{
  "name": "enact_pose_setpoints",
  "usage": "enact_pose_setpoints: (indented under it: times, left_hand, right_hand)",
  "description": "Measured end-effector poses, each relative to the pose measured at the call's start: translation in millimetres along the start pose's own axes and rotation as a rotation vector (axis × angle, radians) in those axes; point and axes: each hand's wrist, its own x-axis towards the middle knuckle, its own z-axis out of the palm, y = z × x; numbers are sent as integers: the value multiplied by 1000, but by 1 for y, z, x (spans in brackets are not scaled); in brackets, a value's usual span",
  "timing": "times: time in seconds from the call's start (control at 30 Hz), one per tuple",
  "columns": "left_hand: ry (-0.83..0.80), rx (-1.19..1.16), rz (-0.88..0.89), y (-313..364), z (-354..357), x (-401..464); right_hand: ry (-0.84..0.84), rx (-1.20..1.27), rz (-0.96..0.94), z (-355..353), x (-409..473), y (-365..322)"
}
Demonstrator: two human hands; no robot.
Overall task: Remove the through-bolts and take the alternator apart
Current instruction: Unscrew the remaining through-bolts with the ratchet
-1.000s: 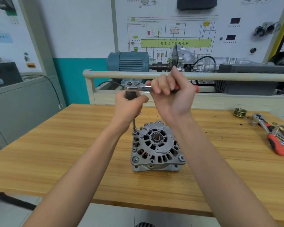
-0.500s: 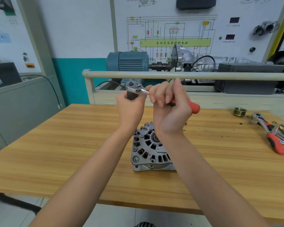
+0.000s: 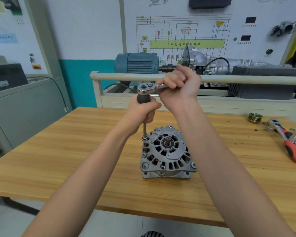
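A grey alternator [image 3: 167, 153] stands on the wooden table [image 3: 75, 151], its ribbed housing face and centre shaft turned up. A thin extension bar with a socket [image 3: 144, 130] stands upright on a bolt at the housing's upper left corner. My left hand [image 3: 142, 111] grips the dark handle at the top of that bar. A chrome ratchet head [image 3: 146, 87] sits on the handle. My right hand [image 3: 179, 88] grips the ratchet's handle, which it hides.
At the table's far right lie a brass pulley [image 3: 255, 117] and a second ratchet with a red grip [image 3: 292, 147] among other tools. A pale rail [image 3: 126, 76] and a motor rig [image 3: 137, 63] stand behind the table.
My right hand swung the ratchet handle toward me, then back away to the right, uncovering the alternator. My left hand kept its grip on the upright bar.
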Motion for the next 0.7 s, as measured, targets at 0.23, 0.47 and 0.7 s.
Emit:
enact_pose_setpoints:
  times: [0.23,0.47,0.7]
  left_hand:
    - [481,9,133,-12,17,3]
    - [-186,92,18,8,-24,1]
    - [-52,23,-60,6,-4,0]
  right_hand:
    - [-306,-414,-699,-15,-52,42]
    - [-214,-159,-120,0,-12,8]
    - [-121,14,-91,-4,-8,8]
